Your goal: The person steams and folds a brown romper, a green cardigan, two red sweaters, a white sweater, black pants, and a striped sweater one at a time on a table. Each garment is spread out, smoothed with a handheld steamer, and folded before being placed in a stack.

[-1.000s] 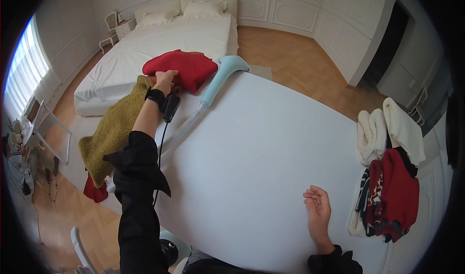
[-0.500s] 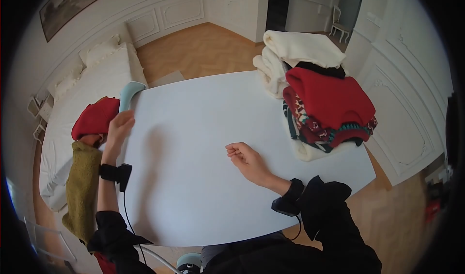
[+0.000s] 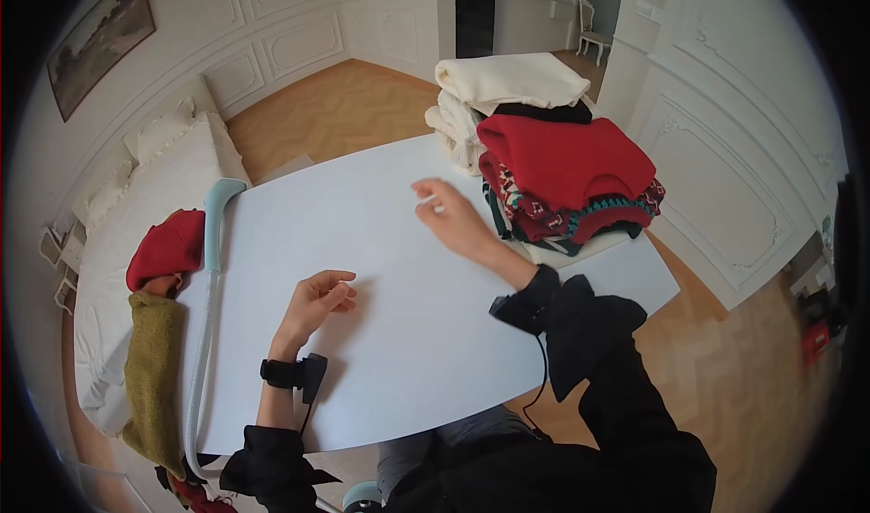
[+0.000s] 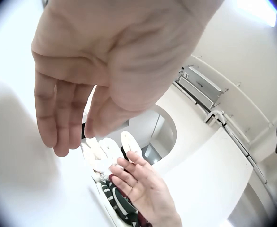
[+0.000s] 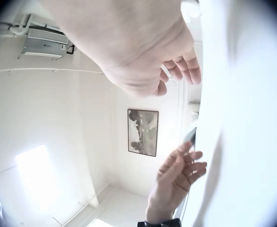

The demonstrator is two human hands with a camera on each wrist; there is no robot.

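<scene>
My left hand (image 3: 313,309) hovers over the left half of the white board (image 3: 381,368), its fingers loosely bent and holding nothing. Farther up the board, my right hand (image 3: 451,221) is also bare, its fingers relaxed, close to the left side of a stack of folded knitwear. A red sweater (image 3: 566,155) lies on the front pile of that stack, over patterned knits (image 3: 535,214). Behind it, a cream knit (image 3: 512,80) tops the other pile. In the left wrist view, the left palm faces the camera with slack fingers, and the right hand shows beyond it.
Along the board's left edge runs a light blue steamer handle (image 3: 215,223) with its hose (image 3: 201,359). Past that edge lie a red garment (image 3: 168,250) and an olive knit (image 3: 156,377). A white bed (image 3: 172,187) stands farther left.
My left hand has left the red garment at the left and come over the board. The right hand has moved up the board toward the stack. The head view has turned right.
</scene>
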